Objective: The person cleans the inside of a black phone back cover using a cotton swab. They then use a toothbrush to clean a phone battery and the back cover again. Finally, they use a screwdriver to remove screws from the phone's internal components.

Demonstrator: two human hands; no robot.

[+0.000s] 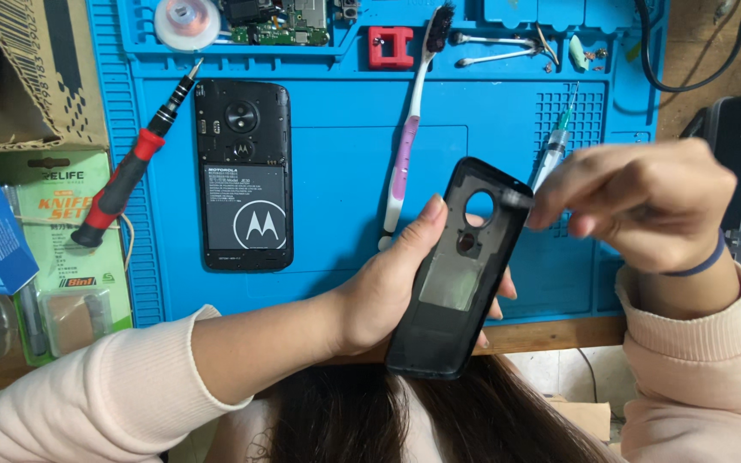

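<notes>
Gripping the back cover [452,300] mid-length, left hand [388,287] clamped; right hand [636,201] pinches its top edge; light, thin plastic, likely flexes

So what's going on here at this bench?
A person is working on an opened phone over a blue repair mat. The left hand holds the removed black back cover with its inside facing up, while the right hand pinches something small at the cover's top edge near the round camera hole. The phone body lies on the mat with its battery exposed, between a red-handled screwdriver and a toothbrush.
</notes>
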